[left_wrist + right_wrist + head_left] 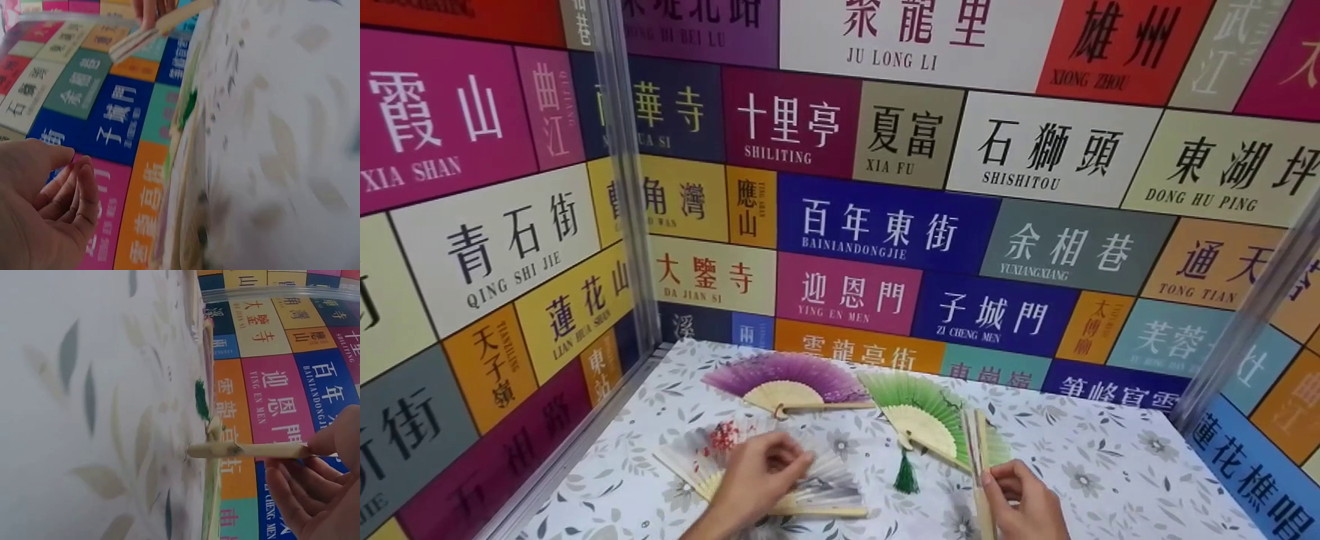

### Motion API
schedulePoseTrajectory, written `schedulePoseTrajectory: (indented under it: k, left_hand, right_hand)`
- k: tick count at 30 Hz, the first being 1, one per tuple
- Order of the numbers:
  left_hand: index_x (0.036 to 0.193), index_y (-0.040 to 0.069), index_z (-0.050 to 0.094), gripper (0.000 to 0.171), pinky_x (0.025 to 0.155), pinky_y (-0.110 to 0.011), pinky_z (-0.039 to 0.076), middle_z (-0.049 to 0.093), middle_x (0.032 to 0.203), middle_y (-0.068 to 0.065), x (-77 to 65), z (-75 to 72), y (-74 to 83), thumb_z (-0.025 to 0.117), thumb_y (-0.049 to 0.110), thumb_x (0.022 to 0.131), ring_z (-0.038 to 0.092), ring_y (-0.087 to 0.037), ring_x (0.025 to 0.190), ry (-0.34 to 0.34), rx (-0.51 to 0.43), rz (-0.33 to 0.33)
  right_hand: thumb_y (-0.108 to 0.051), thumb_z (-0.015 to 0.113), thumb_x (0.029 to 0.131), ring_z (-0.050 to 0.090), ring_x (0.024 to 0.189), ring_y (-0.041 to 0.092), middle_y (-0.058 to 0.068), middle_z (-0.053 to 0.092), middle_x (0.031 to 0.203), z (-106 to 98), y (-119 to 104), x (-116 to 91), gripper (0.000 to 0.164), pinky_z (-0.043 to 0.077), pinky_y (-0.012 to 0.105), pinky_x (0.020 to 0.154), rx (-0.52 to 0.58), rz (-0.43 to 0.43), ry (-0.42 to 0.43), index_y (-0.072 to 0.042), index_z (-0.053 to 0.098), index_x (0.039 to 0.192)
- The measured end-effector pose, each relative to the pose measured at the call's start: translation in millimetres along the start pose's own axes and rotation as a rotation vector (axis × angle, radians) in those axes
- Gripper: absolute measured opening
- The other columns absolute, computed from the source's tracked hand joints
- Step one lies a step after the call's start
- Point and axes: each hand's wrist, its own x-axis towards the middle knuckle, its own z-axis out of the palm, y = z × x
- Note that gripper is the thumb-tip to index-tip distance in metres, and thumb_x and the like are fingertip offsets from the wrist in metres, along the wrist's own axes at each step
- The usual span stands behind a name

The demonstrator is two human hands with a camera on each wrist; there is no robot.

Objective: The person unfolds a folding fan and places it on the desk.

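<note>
My right hand (pixel 1024 501) pinches a folded hand fan (pixel 977 457) between thumb and fingers, above the right part of the table. In the right wrist view the folded fan (pixel 247 450) shows pale wooden ribs. Over a spread grey-white fan (pixel 829 484) with red blossoms hovers my left hand (pixel 761 476), its fingers loosely curled. Nothing is between the thumb and fingers of the left hand (pixel 50 208) in the left wrist view. Behind lie a spread purple fan (pixel 802 375) and a spread green fan (pixel 919 405), which the folded fan partly covers.
A dark green tassel (pixel 906 472) hangs from the green fan's pivot onto the tablecloth (pixel 1080 480), which has a grey leaf and flower print. Colourful panels with Chinese lettering (pixel 877 225) rise behind the table's back edge and at both sides.
</note>
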Motion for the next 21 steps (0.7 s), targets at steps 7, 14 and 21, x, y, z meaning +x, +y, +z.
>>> schedulePoseTrajectory:
  k: [7, 14, 21]
  left_hand:
    - [0.102, 0.015, 0.073, 0.013, 0.078, -0.022, 0.062, 0.077, 0.091, -0.001, 22.9, 65.9, 27.7, 0.074, 0.023, 0.092, 0.071, -0.006, 0.08, -0.152, -0.105, 0.152]
    - [0.115, 0.024, 0.072, 0.021, 0.08, -0.017, 0.06, 0.077, 0.101, 0.002, 46.7, 110.3, 48.0, 0.073, 0.024, 0.094, 0.072, -0.005, 0.089, -0.257, -0.189, 0.079]
    - [0.115, 0.022, 0.072, 0.022, 0.079, -0.019, 0.061, 0.078, 0.099, 0.002, 69.3, 132.3, 62.3, 0.073, 0.024, 0.094, 0.074, -0.009, 0.088, -0.21, -0.322, 0.132]
  right_hand:
    - [-0.029, 0.071, 0.095, 0.074, 0.089, 0.018, 0.004, 0.076, 0.095, 13, -27, -2, 0.022, 0.065, 0.03, 0.071, 0.171, -0.028, 0.054, -0.009, 0.071, 0.105]
    - [-0.037, 0.079, 0.087, 0.075, 0.092, 0.019, 0.008, 0.076, 0.101, 19, -51, -4, 0.036, 0.066, 0.034, 0.072, 0.425, 0.033, 0.079, -0.008, 0.074, 0.108]
    - [-0.035, 0.08, 0.086, 0.075, 0.092, 0.017, 0.007, 0.077, 0.106, 16, -63, -7, 0.04, 0.066, 0.034, 0.077, 0.556, 0.02, 0.146, -0.007, 0.074, 0.114]
